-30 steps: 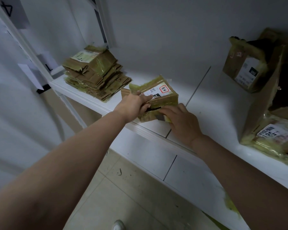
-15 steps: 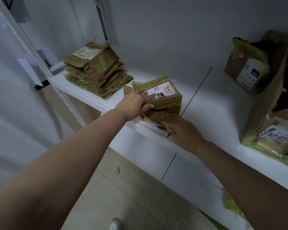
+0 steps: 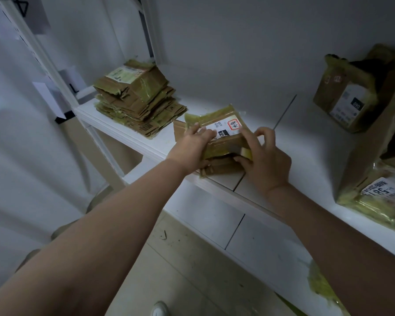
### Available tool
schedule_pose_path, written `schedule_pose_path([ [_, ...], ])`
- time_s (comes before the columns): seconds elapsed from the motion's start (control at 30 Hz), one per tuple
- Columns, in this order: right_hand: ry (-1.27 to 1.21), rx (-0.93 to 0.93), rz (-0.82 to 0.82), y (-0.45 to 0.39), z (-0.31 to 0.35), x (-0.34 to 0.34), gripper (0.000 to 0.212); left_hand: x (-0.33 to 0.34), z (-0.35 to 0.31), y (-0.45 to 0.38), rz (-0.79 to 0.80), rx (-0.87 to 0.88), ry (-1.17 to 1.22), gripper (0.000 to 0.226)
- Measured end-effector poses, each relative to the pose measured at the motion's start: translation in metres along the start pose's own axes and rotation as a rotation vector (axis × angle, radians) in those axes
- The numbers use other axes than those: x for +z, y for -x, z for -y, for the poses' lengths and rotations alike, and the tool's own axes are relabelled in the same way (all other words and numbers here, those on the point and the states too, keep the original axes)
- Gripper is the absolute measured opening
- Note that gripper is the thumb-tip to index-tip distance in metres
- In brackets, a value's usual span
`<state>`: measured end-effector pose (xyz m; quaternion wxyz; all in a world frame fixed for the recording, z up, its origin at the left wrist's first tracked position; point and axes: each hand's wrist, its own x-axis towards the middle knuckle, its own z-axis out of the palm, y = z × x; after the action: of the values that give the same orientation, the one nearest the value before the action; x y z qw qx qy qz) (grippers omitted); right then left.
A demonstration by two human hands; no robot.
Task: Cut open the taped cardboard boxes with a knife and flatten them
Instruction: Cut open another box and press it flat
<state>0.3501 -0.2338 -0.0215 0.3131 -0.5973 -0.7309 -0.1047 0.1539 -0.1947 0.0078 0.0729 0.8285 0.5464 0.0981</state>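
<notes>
L fingers (image 3: 205,133) curled over top of small box (image 3: 224,142), pressing down | R fingers (image 3: 249,139) pinch its near-right corner, thumb under | box at shelf (image 3: 294,156) front edge, btwn flat stack (image 3: 137,103) & unopened boxes (image 3: 349,99) | no knife visible | tip: push w/ both palms evenly so seams fold, not tear.

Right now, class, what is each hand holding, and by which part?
Both grip the small taped brown cardboard box: left hand at its left end, right hand at its near right corner.
</notes>
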Motion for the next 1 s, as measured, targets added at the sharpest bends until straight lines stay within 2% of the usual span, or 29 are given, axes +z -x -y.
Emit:
schedule_pose_path([
  [0.07, 0.078, -0.002, 0.071, -0.009, 0.002, 0.003, 0.079, 0.000, 0.000, -0.001, -0.005, -0.003, 0.013, 0.075],
  [0.17, 0.101, 0.053, 0.151, -0.019, 0.003, 0.012, 0.065, -0.001, 0.003, -0.002, 0.023, 0.003, 0.030, 0.076],
  [0.37, 0.044, -0.042, 0.133, -0.020, -0.015, 0.012, 0.060, -0.009, 0.006, -0.004, 0.126, 0.038, 0.085, 0.090],
  [0.47, -0.043, -0.084, 0.137, -0.024, -0.014, -0.004, 0.049, -0.022, 0.004, -0.002, 0.215, 0.006, 0.151, 0.093],
  [0.57, -0.191, 0.082, 0.223, -0.032, -0.016, -0.021, 0.041, -0.041, 0.015, -0.002, 0.258, -0.061, 0.326, 0.080],
  [0.67, -0.332, 0.297, 0.157, -0.037, -0.019, -0.025, 0.030, -0.045, 0.023, -0.001, 0.101, -0.117, 0.586, 0.049],
  [0.73, -0.336, 0.287, 0.151, -0.035, -0.015, -0.025, 0.043, -0.037, 0.017, 0.000, -0.043, -0.060, 0.565, 0.041],
  [0.8, -0.246, 0.216, 0.196, -0.031, -0.008, -0.026, 0.052, -0.022, 0.009, 0.002, -0.136, -0.006, 0.470, 0.038],
  [0.87, -0.111, 0.181, 0.240, -0.026, -0.002, -0.023, 0.054, -0.008, 0.005, 0.004, -0.140, -0.029, 0.392, 0.041],
  [0.93, -0.057, 0.203, 0.254, -0.021, 0.007, -0.016, 0.058, 0.004, 0.000, 0.008, -0.122, -0.057, 0.303, 0.051],
  [1.0, -0.070, 0.256, 0.212, -0.018, 0.017, -0.005, 0.058, 0.014, -0.005, 0.010, -0.196, -0.056, 0.212, 0.057],
])
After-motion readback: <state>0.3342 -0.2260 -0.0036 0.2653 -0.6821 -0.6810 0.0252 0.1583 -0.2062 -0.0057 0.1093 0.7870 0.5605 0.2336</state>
